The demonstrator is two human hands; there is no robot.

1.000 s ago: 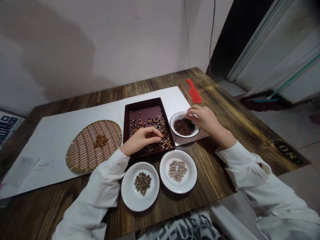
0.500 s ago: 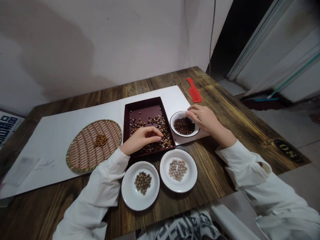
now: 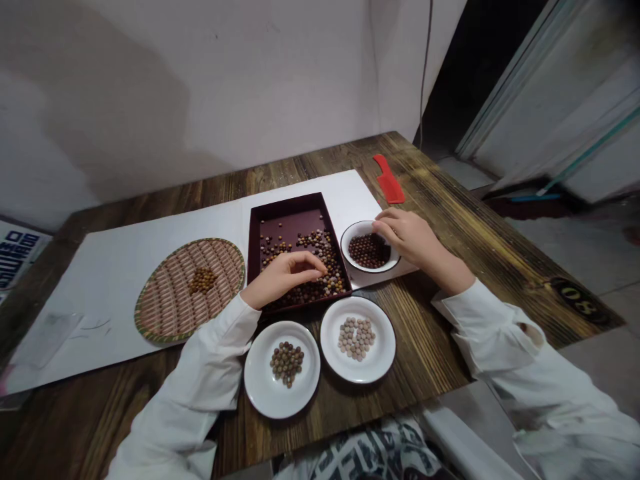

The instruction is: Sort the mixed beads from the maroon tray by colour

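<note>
Two hands work side by side: the left hand [image 3: 285,280], fingers curled into a near pinch, dips among the mixed beads [image 3: 320,291] in a maroon tray [image 3: 293,201], whether it grips any being hidden. The right hand [image 3: 415,243] half closes at the rim of a white bowl [image 3: 346,248] of dark beads [image 3: 369,251]. A hurried knock could tip the bowl, spilling beads across the bench [image 3: 425,347].

Maroon tray [image 3: 287,203], red comb [image 3: 389,181], pinkish-striped basket [image 3: 165,293] w/ green rim.
</note>
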